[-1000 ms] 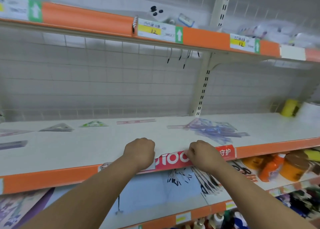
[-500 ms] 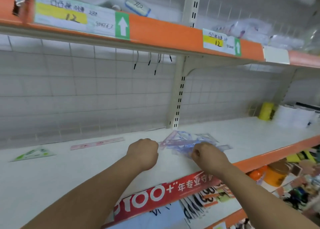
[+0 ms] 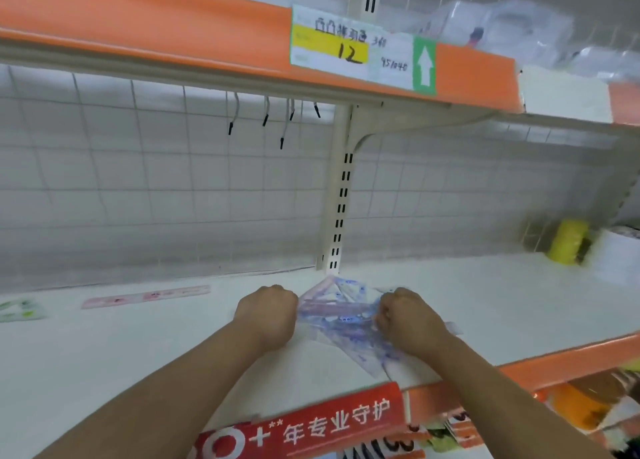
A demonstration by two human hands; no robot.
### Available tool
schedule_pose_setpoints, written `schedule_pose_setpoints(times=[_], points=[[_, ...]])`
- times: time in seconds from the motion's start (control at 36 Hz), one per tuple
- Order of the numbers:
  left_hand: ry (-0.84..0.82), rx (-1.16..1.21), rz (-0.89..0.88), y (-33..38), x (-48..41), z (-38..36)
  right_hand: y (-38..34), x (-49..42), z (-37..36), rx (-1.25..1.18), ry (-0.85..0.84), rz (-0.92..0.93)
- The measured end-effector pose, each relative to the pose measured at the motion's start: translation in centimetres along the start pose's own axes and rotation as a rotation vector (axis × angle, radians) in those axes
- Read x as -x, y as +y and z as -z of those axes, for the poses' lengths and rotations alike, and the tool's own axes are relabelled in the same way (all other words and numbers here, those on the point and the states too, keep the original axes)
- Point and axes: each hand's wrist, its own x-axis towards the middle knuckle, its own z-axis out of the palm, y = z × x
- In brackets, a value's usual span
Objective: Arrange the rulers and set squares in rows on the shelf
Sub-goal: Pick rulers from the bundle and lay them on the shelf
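A loose pile of clear blue rulers and set squares (image 3: 337, 314) lies on the white shelf (image 3: 502, 306), near the front edge and in front of the upright post. My left hand (image 3: 266, 314) is a curled fist against the pile's left edge; its fingers are hidden. My right hand (image 3: 410, 320) is curled on the pile's right side, fingertips pinching the plastic, and pieces stick out from under it. A pink ruler (image 3: 145, 295) lies flat further left. A green set square (image 3: 19, 309) lies at the far left edge.
A yellow object (image 3: 568, 245) stands at the back right beside white packs. An upper orange-edged shelf (image 3: 173, 18) overhangs with a price tag (image 3: 360, 48). Black-tipped hooks (image 3: 265, 115) hang from the grid wall. A red banner (image 3: 329, 420) covers the front lip.
Both hands have moved forward from the shelf's front lip to the blue pile, and the view has shifted right and closer. The right hand now touches the pile.
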Motion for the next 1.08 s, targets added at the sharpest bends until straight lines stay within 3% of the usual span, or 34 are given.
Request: schedule_pose_setpoints(times=[0.44, 0.81, 1.08], points=[[-0.027, 0.053, 0.333, 4.0, 1.4, -0.9, 1.9, -2.6, -1.5, 0.005, -0.164, 0.433], [-0.006, 0.033, 0.322, 5.7, 0.1, -1.3, 7.0, -4.0, -0.4, -0.044, -0.233, 0.31], [0.002, 0.086, 0.115, 7.3, -2.0, -2.4, 8.4, -4.1, -0.1, -0.145, -0.278, 0.236]])
